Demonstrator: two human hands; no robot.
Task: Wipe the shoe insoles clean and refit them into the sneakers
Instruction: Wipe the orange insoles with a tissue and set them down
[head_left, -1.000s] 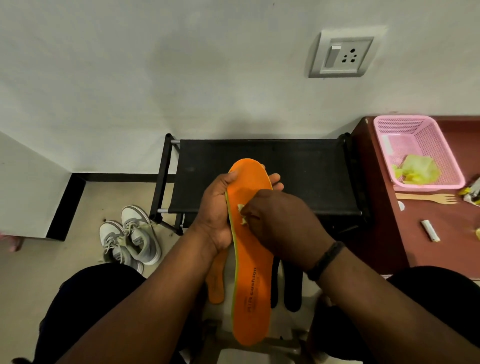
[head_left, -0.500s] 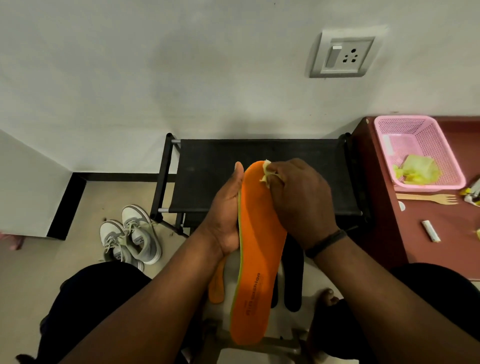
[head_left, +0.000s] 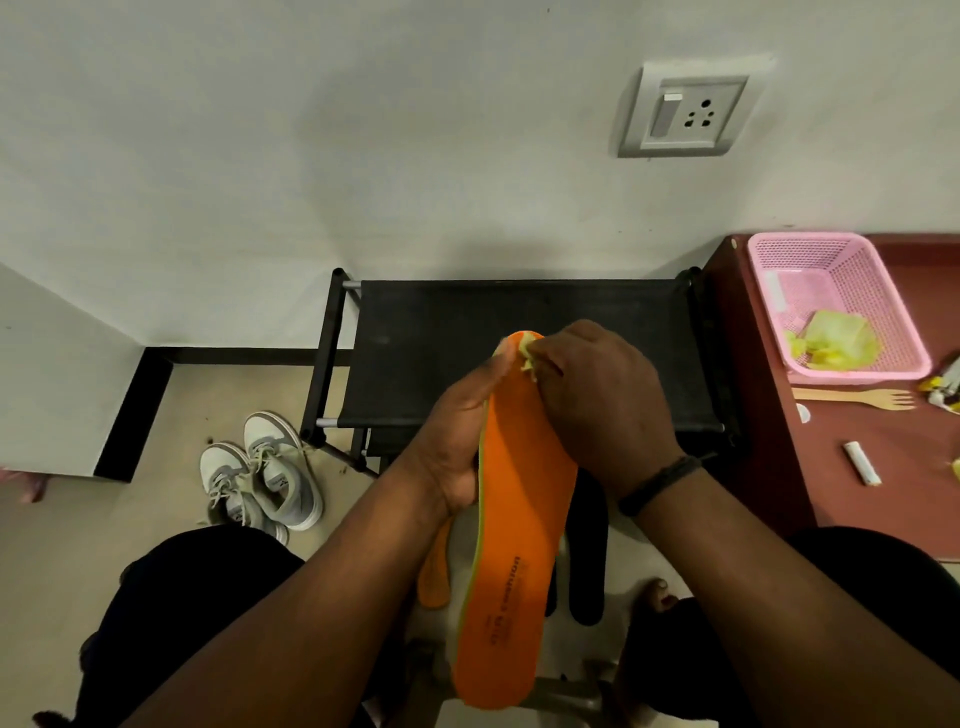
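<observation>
The long orange foam insole (head_left: 514, 545) stands upright between my knees, toe end up. Grey lace-up sneakers (head_left: 260, 473) sit on the floor at left. My left hand (head_left: 457, 447) grips the insole's edge; my right hand (head_left: 597, 400) pinches a small yellow wipe (head_left: 527, 353) against its toe.

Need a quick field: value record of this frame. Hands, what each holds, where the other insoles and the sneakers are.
left hand: grips the orange insole by its left edge, held upright
right hand: presses a small yellow wipe on the insole's toe end
second orange insole: lower down, partly hidden behind the held one
dark insoles: two, below the right wrist
sneakers: grey pair on the floor, left of the black rack
pink basket: on the brown table, holds yellow wipes
refit: not yet started
</observation>
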